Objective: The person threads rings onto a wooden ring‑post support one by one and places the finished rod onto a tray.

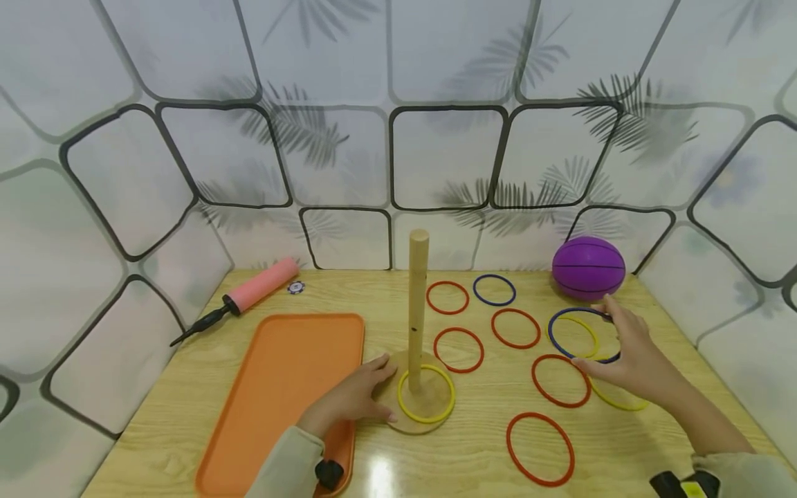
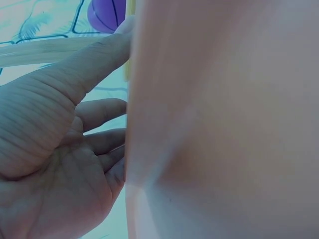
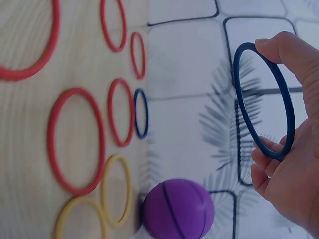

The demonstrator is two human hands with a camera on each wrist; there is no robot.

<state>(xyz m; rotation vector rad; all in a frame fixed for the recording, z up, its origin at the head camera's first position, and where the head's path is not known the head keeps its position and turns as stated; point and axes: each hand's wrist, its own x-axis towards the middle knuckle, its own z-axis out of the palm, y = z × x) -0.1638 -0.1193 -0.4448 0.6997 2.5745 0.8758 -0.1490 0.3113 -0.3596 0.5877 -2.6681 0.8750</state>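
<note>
A wooden peg point(image 1: 418, 304) stands upright on a round base point(image 1: 429, 411) with one yellow ring point(image 1: 427, 394) around its foot. My left hand point(image 1: 364, 394) rests on the base's left edge, with thumb and fingers stretched against it; in the left wrist view the left hand point(image 2: 60, 149) shows its palm and fingers only loosely bent. My right hand point(image 1: 607, 339) pinches a dark blue ring point(image 1: 560, 342) and lifts it at the right of the table. Seen from the right wrist, the blue ring point(image 3: 237, 99) stands on edge between thumb and fingers.
Several red rings point(image 1: 459, 349), a blue ring point(image 1: 494, 289) and yellow rings point(image 1: 616, 400) lie flat right of the peg. A purple ball point(image 1: 588, 268) sits at the back right. On the left are an orange tray point(image 1: 280, 387), a pink pump point(image 1: 258, 287) and a small chip point(image 1: 295, 287).
</note>
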